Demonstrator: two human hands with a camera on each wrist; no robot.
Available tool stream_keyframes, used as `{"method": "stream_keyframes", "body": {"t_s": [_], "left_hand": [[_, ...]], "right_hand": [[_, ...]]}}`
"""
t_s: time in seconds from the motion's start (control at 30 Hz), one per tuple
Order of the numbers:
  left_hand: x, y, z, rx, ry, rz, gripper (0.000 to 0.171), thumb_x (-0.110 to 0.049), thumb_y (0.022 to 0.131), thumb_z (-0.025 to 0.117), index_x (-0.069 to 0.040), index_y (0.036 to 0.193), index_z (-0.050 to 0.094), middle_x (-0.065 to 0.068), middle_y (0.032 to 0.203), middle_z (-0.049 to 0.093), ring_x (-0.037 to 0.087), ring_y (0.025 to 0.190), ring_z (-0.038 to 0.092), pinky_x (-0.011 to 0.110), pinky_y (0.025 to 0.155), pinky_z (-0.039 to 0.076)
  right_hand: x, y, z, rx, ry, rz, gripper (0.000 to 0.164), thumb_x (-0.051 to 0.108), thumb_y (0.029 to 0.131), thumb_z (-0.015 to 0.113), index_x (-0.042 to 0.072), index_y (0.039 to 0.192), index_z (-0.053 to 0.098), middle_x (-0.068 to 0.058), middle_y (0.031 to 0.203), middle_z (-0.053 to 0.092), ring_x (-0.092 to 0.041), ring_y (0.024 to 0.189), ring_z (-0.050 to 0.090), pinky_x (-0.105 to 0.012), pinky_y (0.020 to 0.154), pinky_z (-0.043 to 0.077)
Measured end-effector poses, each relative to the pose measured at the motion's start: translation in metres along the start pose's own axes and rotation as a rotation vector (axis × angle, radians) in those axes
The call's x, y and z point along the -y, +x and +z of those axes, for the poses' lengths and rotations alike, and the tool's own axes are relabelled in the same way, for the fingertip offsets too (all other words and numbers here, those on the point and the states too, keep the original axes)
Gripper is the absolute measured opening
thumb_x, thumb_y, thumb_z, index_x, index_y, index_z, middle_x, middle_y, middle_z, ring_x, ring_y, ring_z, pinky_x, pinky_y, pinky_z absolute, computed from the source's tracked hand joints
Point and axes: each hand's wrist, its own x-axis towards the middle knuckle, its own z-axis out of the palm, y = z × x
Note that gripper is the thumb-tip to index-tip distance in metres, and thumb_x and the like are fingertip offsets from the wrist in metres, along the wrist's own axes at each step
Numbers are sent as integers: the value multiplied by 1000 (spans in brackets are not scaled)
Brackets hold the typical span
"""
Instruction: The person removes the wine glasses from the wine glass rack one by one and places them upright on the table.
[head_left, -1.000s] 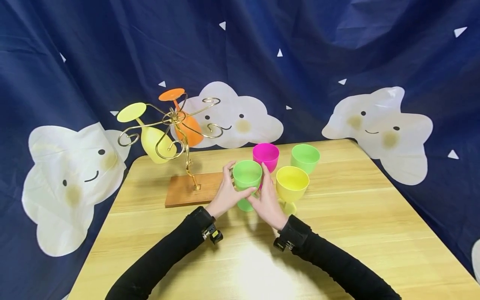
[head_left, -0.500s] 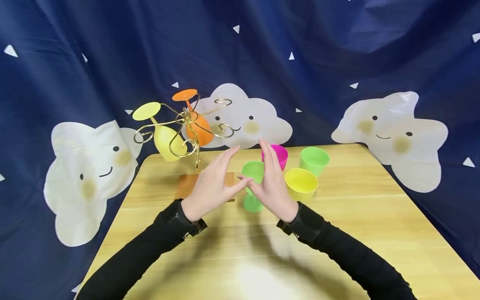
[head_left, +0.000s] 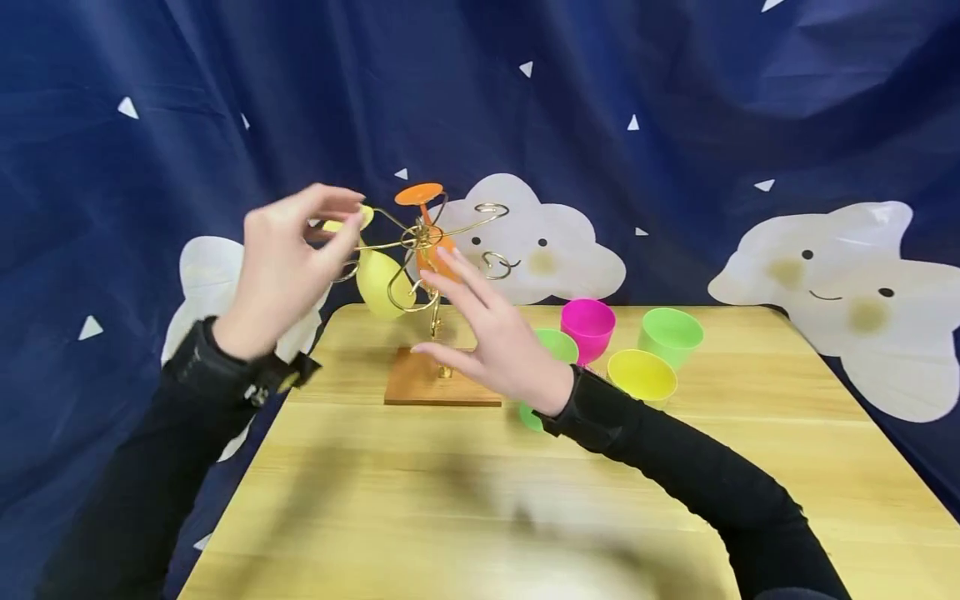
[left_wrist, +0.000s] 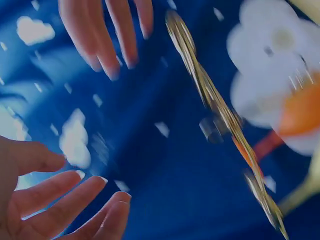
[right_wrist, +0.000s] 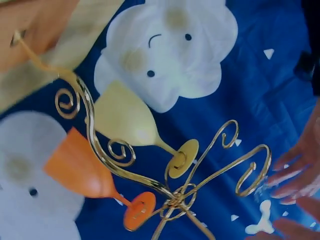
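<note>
A gold wire rack [head_left: 422, 237] with curled arms holds a yellow goblet [head_left: 384, 283] and an orange goblet [head_left: 420, 195], both hanging foot-up. In the head view my left hand [head_left: 288, 258] is raised at the rack's left, its bent fingers and thumb overlapping the yellow goblet's foot. The left wrist view shows a gap between the fingers and the blurred wire arms [left_wrist: 215, 100]. My right hand [head_left: 498, 337] reaches in front of the rack's post with fingers spread and nothing in them. Behind that wrist stands a green goblet [head_left: 557, 343], partly hidden.
A magenta goblet [head_left: 588, 329], a second green goblet [head_left: 671, 335] and a yellow goblet [head_left: 642, 375] stand upright on the wooden table [head_left: 360, 483]. The rack's wooden base [head_left: 420, 387] rests at the table's back left. A navy curtain [head_left: 585, 83] with cloud prints hangs behind.
Both hands have let go of the green goblet, which stays on the table. They have moved up and left to the rack, the left hand higher. The head view has shifted left.
</note>
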Motion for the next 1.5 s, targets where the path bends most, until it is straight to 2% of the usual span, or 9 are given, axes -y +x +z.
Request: {"method": "stream_keyframes", "body": {"t_s": [0.13,0.23,0.37,0.5,0.67,0.77,0.87,1.3,1.5], "left_hand": [[41,18,-2,145,94,-162,20,-11,92,61,-3,108,71,11,103,72,25,91,69,30,79,55],[69,27,8,261,127,-208,22,-9,92,60,-2,111,70,17,106,70,33,94,67,45,80,53],[91,37,26,435,187,-125,25,-9,92,63,2,113,68,22,110,67,38,98,64,49,84,51],[98,46,39,626,240,-73,35,-16,91,66,4,120,64,23,117,65,38,105,61,50,91,48],[102,57,48,758,311,-5,26,-14,89,69,4,107,69,20,96,69,29,79,63,41,73,54],[106,60,48,783,341,39,15,-10,87,71,3,94,71,15,82,67,25,68,60,38,65,53],[108,61,46,784,361,43,11,-6,87,70,4,91,71,15,81,68,25,68,60,39,67,54],[107,59,36,732,404,51,14,6,84,57,3,73,65,7,60,48,22,54,48,32,53,39],[111,60,39,724,534,74,13,6,85,58,4,74,65,12,62,55,27,56,52,39,54,46]], "right_hand": [[-3,0,7,58,-108,-83,59,22,81,79,-1,130,56,-22,144,43,-32,140,32,-35,112,31],[-5,-2,9,75,-206,-117,50,19,84,76,0,127,59,-22,139,50,-33,135,40,-34,109,35],[-9,-7,10,103,-316,-137,40,10,86,72,-1,124,63,-20,131,57,-31,129,49,-36,109,37],[-10,-9,11,141,-404,-163,38,-1,87,66,-1,125,62,-18,130,60,-27,127,51,-35,108,37],[-7,-9,13,147,-428,-170,40,-7,87,60,-1,126,61,-17,131,59,-26,127,51,-35,109,36],[-7,-9,16,148,-427,-175,40,-7,87,61,0,126,61,-17,130,60,-25,126,52,-34,109,36],[-6,-9,19,143,-425,-182,40,-7,87,61,0,126,62,-17,129,60,-25,125,53,-34,108,36],[-1,-8,26,126,-423,-196,39,-4,88,63,0,126,62,-16,129,61,-25,125,53,-34,109,35],[-1,-7,30,119,-408,-201,39,-4,87,63,-1,125,62,-16,128,61,-25,126,53,-34,108,36]]}}
